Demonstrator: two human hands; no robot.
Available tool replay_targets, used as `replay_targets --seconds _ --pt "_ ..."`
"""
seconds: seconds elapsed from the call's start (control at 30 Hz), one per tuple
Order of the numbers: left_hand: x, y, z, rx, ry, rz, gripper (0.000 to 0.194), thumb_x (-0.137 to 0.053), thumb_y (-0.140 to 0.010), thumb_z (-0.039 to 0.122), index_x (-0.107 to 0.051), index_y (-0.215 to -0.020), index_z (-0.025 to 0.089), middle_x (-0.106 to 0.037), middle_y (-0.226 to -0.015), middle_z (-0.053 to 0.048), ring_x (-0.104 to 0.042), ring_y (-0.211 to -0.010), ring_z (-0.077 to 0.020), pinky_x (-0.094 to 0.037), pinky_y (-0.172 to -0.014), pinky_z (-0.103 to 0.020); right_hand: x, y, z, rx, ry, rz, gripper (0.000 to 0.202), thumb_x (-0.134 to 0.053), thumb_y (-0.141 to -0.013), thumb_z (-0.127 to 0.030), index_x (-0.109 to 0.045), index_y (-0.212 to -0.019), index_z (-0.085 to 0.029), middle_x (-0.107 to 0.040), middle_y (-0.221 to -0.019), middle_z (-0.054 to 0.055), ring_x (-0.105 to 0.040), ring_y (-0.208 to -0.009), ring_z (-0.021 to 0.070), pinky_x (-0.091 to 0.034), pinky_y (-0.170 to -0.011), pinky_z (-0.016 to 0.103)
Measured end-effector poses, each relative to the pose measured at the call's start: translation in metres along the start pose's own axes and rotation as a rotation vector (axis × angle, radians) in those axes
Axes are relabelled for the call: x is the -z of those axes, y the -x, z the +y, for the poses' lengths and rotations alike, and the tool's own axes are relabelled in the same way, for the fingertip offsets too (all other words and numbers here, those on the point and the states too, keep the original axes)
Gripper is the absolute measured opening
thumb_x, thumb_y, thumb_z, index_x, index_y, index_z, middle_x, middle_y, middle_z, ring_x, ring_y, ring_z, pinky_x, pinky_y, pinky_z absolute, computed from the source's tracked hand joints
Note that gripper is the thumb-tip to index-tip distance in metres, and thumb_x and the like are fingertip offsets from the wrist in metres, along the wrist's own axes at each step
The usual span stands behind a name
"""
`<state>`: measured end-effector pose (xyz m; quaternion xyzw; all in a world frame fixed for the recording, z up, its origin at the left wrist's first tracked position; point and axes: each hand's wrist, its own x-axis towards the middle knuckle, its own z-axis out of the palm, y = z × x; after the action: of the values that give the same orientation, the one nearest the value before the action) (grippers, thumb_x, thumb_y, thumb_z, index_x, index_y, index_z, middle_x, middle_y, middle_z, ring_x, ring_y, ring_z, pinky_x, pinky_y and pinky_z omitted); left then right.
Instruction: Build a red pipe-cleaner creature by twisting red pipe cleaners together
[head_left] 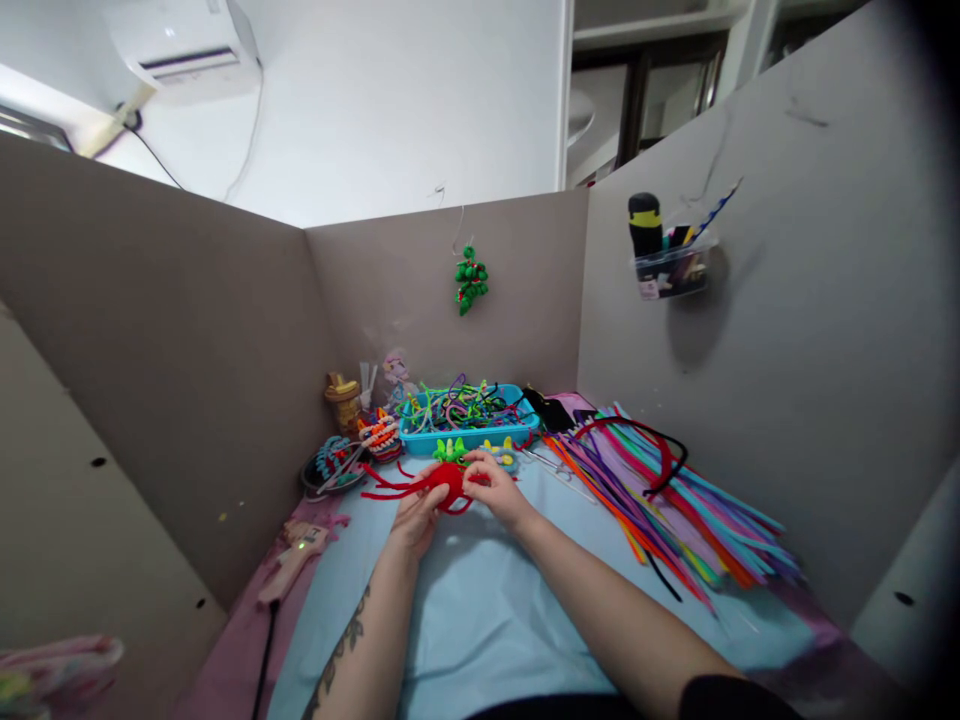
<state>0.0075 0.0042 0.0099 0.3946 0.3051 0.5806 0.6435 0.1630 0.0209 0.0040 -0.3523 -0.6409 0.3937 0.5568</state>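
A red pipe-cleaner piece, rounded in the middle with long loose strands stretching to the left, is held above the light blue cloth. My left hand is closed on its left side, thumb on top. At its right side my right hand pinches with thumb and forefinger; red shows at these fingertips. Just behind the hands lie a green figure and a yellow and blue figure.
A blue tray of tangled pipe cleaners stands at the back. Long coloured pipe cleaners spread to the right. At the left are a dark bowl, an orange woven piece and a pink power strip. Grey panels surround the table.
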Motion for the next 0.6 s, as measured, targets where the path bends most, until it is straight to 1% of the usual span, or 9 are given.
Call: replay_targets --seconds 0.17,0.27,0.37,0.47,0.6 --pt "-0.0002 0.0017 0.0028 0.012 -0.013 0.018 0.057 -0.074 -0.06 0.019 -0.051 -0.111 0.015 -0.064 -0.104 -0.01 -0.062 -0.09 -0.0218 -0.048 -0.078 -0.032 0.0052 -0.0019 -0.0031 -0.041 -0.062 0.06 0.014 -0.063 -0.067 -0.032 -0.059 -0.066 -0.019 -0.048 -0.114 0.006 -0.047 -0.105 0.022 -0.038 -0.084 0.031" --pt "0.0007 0.0021 0.0024 0.02 -0.026 -0.003 0.059 -0.074 -0.059 0.02 -0.051 -0.113 0.014 -0.064 -0.105 -0.011 -0.061 -0.092 -0.0228 -0.047 -0.079 -0.033 0.0067 -0.0029 -0.0037 -0.06 -0.098 0.075 0.014 -0.063 -0.067 -0.032 -0.058 -0.064 -0.018 -0.049 -0.112 0.007 -0.047 -0.104 0.0223 -0.039 -0.081 0.031" --pt "0.0029 0.0018 0.0004 0.015 -0.028 -0.047 0.06 -0.074 -0.06 0.019 -0.05 -0.114 0.014 -0.063 -0.106 -0.011 -0.06 -0.094 -0.0228 -0.046 -0.081 -0.033 0.0059 -0.0044 -0.0014 -0.046 -0.072 0.116 0.013 -0.063 -0.065 -0.031 -0.058 -0.062 -0.018 -0.052 -0.108 0.007 -0.045 -0.108 0.0233 -0.035 -0.086 0.032" --pt "0.0053 0.0011 -0.0013 0.01 -0.028 -0.069 0.056 -0.072 -0.062 0.018 -0.051 -0.114 0.015 -0.063 -0.107 -0.01 -0.06 -0.094 -0.0219 -0.046 -0.081 -0.031 0.0049 -0.0061 0.0021 -0.038 -0.039 0.153 0.013 -0.064 -0.063 -0.03 -0.059 -0.06 -0.019 -0.055 -0.105 0.006 -0.044 -0.11 0.0237 -0.031 -0.093 0.034" --pt "0.0065 0.0008 -0.002 0.027 -0.041 -0.085 0.059 -0.073 -0.061 0.018 -0.051 -0.115 0.015 -0.064 -0.106 -0.01 -0.061 -0.092 -0.0214 -0.047 -0.078 -0.031 0.0051 -0.007 0.0049 -0.052 -0.03 0.153 0.012 -0.066 -0.061 -0.03 -0.061 -0.06 -0.019 -0.056 -0.105 0.006 -0.045 -0.11 0.0241 -0.027 -0.097 0.036"
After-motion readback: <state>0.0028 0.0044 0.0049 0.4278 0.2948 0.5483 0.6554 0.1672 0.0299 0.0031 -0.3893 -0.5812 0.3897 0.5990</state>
